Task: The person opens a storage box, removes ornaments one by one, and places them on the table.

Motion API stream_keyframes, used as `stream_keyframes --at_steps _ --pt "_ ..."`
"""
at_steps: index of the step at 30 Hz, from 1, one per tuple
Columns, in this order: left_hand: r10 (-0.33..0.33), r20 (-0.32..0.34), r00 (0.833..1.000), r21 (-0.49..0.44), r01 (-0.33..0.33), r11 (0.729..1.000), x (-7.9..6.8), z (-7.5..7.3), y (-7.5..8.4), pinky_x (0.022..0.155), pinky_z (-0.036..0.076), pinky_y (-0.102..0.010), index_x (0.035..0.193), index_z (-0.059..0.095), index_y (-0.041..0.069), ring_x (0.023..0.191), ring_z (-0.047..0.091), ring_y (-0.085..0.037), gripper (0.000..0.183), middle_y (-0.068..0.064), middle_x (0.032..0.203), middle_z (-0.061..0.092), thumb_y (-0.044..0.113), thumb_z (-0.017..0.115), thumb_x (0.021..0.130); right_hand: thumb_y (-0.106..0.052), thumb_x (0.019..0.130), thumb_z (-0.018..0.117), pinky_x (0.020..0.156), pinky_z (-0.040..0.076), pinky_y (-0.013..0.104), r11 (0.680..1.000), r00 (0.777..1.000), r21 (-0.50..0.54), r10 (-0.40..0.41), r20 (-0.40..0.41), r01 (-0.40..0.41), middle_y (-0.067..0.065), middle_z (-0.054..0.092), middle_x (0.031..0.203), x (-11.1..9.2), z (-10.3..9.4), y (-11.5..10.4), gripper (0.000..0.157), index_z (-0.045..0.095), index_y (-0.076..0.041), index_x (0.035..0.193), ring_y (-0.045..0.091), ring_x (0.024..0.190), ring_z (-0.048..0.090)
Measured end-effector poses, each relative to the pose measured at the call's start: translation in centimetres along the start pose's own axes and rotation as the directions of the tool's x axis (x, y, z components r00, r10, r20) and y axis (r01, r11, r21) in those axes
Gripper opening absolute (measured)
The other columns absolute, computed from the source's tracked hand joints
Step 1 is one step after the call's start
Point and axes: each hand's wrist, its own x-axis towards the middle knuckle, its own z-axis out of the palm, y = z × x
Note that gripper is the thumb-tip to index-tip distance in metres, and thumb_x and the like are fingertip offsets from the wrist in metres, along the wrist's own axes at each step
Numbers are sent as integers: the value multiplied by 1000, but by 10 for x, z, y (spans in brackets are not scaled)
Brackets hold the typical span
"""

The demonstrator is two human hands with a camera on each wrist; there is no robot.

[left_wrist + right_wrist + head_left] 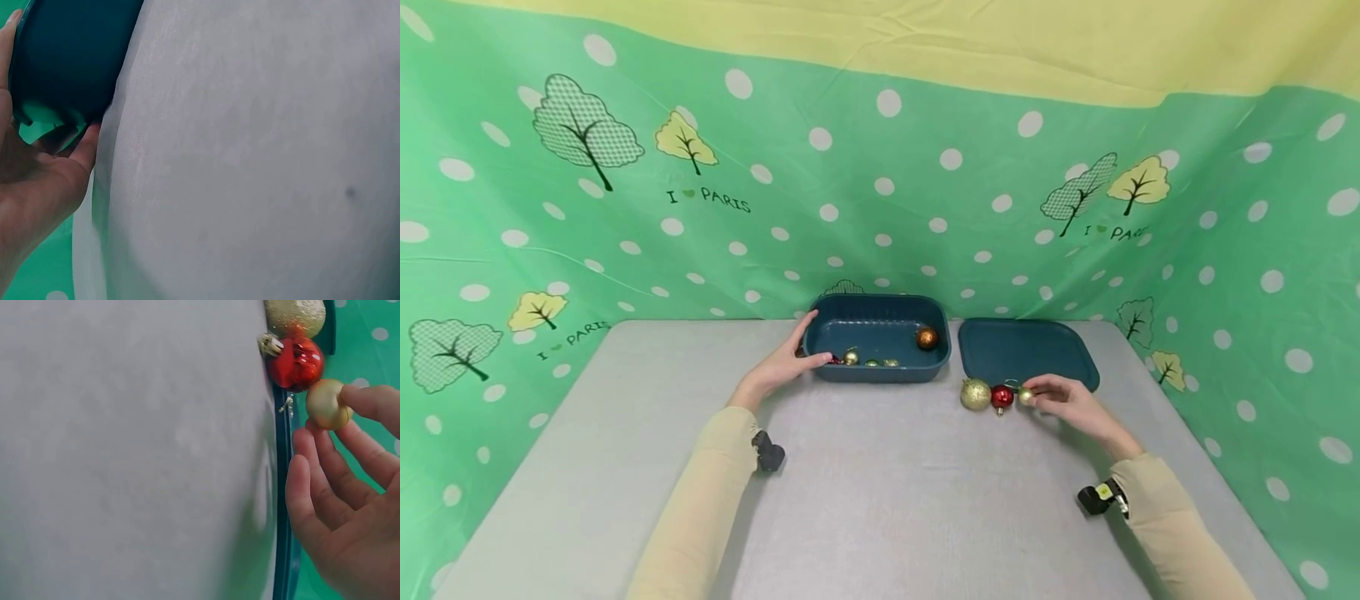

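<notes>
My left hand [781,362] grips the left end of a dark blue box [880,375], thumb at the front corner and fingers along the far side. In the left wrist view that hand [44,178] spans the end of the box. Between my right hand's [1073,406] thumb and fingers is a small gold Christmas ball [325,405], pinched near the front edge of the blue lid [1030,346]. Beside it on the left are a shiny red Christmas ball [1002,397] and a larger glittery gold Christmas ball [975,394].
Inside the box lie a copper-coloured ball [927,337] at the right, a small gold ball [851,357] and other little ornaments along the front wall. A green printed cloth [880,208] hangs behind the grey table [880,500] and down its sides.
</notes>
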Motion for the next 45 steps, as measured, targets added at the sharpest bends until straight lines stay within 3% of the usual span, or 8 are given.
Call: stream_keyframes --at_steps 6,20,28,36,45 --pt "-6 -6 1000 5 6 1000 1 -1 0 110 12 -60 157 5 31 145 -4 -33 91 -6 161 -8 31 69 91 -2 90 66 75 51 24 999 1000 -32 24 -14 -25 24 65 104 0 8 -1 28 61 12 113 16 90 64" --pt "-11 -12 1000 27 12 1000 0 -1 1 108 12 -63 157 4 33 144 -3 -37 91 -7 161 -7 33 68 91 1 85 70 73 51 24 994 998 -94 58 -27 -60 20 64 99 3 17 -4 24 62 10 105 23 87 62" --pt "-13 -15 1000 25 14 1000 -1 0 3 109 14 -61 157 5 32 144 -2 -36 92 -7 161 -6 32 69 91 -6 85 73 72 50 25 989 995 -117 86 -44 -91 19 64 101 3 17 -9 29 62 8 108 22 85 61" --pt "-9 -9 1000 6 9 1000 0 0 0 109 13 -61 156 6 35 144 -3 -35 91 -7 161 -6 32 69 91 -3 86 71 72 51 25 995 997 -77 63 -41 -66 24 63 105 0 10 -6 31 60 10 112 23 87 63" --pt "-21 -12 1000 6 21 1000 0 0 1 109 14 -61 156 5 37 144 -3 -35 91 -6 161 -7 33 69 91 -10 92 66 72 52 36 991 992 -91 91 -82 -99 26 59 114 1 1 -24 36 56 9 121 22 88 63"
